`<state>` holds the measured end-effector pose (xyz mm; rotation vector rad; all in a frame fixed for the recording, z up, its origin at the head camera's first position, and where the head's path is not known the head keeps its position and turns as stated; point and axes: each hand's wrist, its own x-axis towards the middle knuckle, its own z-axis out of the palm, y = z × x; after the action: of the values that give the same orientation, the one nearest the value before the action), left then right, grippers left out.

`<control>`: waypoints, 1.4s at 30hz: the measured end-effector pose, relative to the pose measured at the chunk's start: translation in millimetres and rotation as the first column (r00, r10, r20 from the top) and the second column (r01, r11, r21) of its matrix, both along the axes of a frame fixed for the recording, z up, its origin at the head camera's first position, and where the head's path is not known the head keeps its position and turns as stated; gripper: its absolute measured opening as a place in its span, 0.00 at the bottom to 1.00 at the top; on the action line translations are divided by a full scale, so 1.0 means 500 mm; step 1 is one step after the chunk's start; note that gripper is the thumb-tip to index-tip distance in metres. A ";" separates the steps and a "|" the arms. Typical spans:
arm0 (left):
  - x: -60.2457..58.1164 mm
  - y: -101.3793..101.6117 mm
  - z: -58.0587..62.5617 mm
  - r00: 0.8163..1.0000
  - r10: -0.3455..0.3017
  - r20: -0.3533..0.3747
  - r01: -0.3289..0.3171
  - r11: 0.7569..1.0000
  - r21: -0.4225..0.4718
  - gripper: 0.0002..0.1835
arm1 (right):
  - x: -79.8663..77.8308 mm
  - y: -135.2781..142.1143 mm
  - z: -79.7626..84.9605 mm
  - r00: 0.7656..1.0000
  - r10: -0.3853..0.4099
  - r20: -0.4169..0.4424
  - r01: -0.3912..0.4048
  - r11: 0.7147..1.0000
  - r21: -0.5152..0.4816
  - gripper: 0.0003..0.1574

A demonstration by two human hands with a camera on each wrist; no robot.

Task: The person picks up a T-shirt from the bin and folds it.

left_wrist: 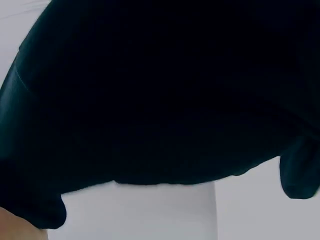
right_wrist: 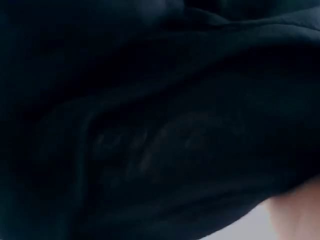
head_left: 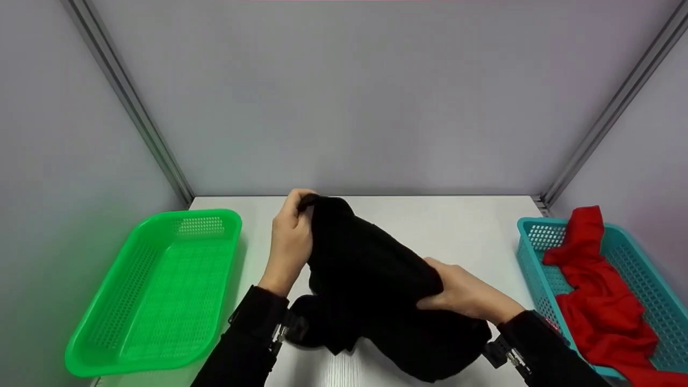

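A black cloth garment (head_left: 371, 263) hangs bunched between both hands over the white table, its lower folds close to the tabletop. At its upper left corner my left hand (head_left: 292, 236) pinches the edge between thumb and fingers. My right hand (head_left: 462, 290) grips the garment's right side, thumb in front and the other fingers mostly hidden behind the fabric. Dark fabric (left_wrist: 160, 100) fills most of the left wrist view, with a bit of the hand at the lower left corner. In the right wrist view, creased fabric (right_wrist: 165, 140) shows a faint print.
A green plastic basket (head_left: 234, 258) stands on the left of the white table (head_left: 430, 226). On the right is a blue basket (head_left: 529, 258) with a red cloth (head_left: 607, 301) in it, draped over its rim. Grey walls (head_left: 355, 97) enclose the back and sides.
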<state>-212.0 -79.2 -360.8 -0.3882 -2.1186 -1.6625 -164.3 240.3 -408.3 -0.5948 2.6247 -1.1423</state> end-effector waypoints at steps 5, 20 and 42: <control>-0.003 -0.010 0.016 1.000 -0.003 -0.007 0.002 0.998 -0.070 0.09 | -0.006 0.022 -0.020 0.982 -0.041 -0.186 0.082 0.973 0.217 0.11; -0.062 -0.088 -0.005 0.968 0.250 -0.009 -0.250 0.965 -0.078 0.09 | 0.005 0.127 -0.047 0.934 -0.057 0.352 0.223 0.864 -0.451 0.11; -0.128 -0.029 -0.015 0.848 -0.423 0.319 0.232 0.838 0.494 0.29 | -0.005 0.131 -0.052 0.739 -0.385 0.552 0.663 0.561 -0.496 0.13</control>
<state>-276.1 -93.6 -368.0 -0.2900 -1.9268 -2.5659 -167.0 305.8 -434.2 0.4014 2.0102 -2.1722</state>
